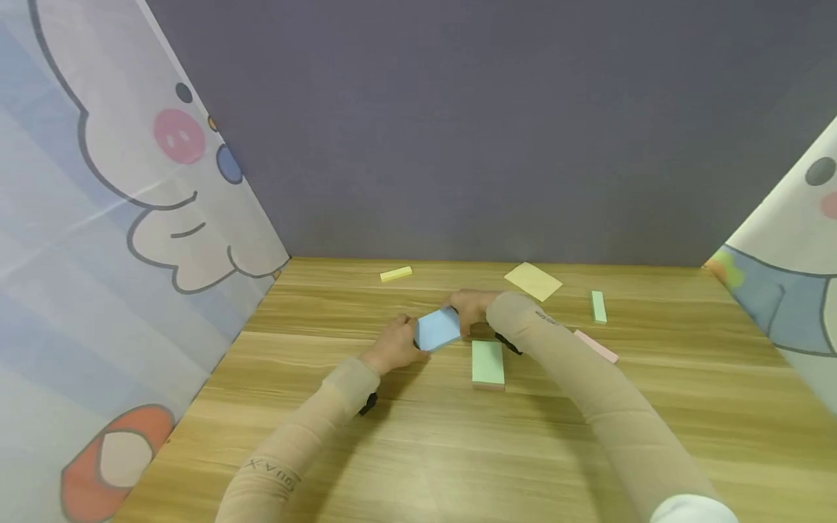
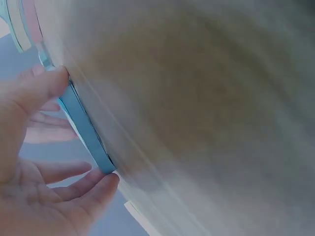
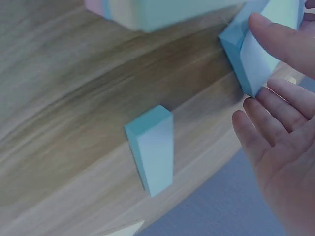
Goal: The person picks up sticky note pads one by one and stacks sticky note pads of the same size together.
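Observation:
A pale blue sticky note pad [image 1: 438, 330] lies between both hands in the head view. My left hand [image 1: 395, 345] grips its left end; in the left wrist view the thumb and fingers pinch opposite ends of its blue side [image 2: 88, 128]. My right hand [image 1: 469, 309] holds the far right end. There, in the right wrist view, the thumb lies across the pad's face [image 3: 263, 56] and the fingertips meet its edge. Just nearer than the right hand sits a green-topped stack of pads [image 1: 487, 363], with a pinkish layer below.
Toward the back lie a narrow yellow strip pad [image 1: 395, 274] and a yellow sheet [image 1: 532, 281]. To the right are a narrow green pad [image 1: 599, 307] and a pink pad [image 1: 596, 346], partly behind the right forearm. A grey wall [image 1: 497, 131] borders the wooden table [image 1: 418, 450].

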### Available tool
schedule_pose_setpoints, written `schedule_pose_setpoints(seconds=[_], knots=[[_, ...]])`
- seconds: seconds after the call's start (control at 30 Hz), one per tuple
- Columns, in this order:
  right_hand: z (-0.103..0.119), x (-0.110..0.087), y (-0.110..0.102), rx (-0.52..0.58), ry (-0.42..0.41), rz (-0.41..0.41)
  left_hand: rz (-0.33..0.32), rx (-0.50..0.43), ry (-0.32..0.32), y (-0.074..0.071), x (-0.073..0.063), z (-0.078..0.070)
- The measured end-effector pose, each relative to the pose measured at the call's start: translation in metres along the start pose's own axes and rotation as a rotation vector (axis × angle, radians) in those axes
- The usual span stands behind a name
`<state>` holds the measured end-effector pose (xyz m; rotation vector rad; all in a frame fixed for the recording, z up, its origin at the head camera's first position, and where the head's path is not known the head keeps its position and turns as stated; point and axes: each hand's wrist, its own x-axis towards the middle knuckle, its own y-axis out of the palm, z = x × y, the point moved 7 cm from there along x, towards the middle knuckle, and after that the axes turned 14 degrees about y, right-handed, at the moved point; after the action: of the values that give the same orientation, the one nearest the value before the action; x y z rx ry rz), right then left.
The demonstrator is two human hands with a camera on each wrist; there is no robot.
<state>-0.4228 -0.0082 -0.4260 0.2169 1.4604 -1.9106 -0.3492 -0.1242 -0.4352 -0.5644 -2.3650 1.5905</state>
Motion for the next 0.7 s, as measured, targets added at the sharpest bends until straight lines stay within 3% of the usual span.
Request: schedule_pose_setpoints(seconds=[0.17,0.37,0.7], knots=[[-0.007,0.000,0.002,0.008,0.011,-0.008,-0.001,0.001,0.028,0.001,0.004,-0.002],[-0.014,0.001,0.001,-0.010,0.005,-0.036,0.000,-0.065,0.059,0.001,0.010,0.001],[-0.022,-0.007,-0.001,-0.016,-0.016,-0.100,0.077,-0.088,0.103,-0.001,0.024,0.008]])
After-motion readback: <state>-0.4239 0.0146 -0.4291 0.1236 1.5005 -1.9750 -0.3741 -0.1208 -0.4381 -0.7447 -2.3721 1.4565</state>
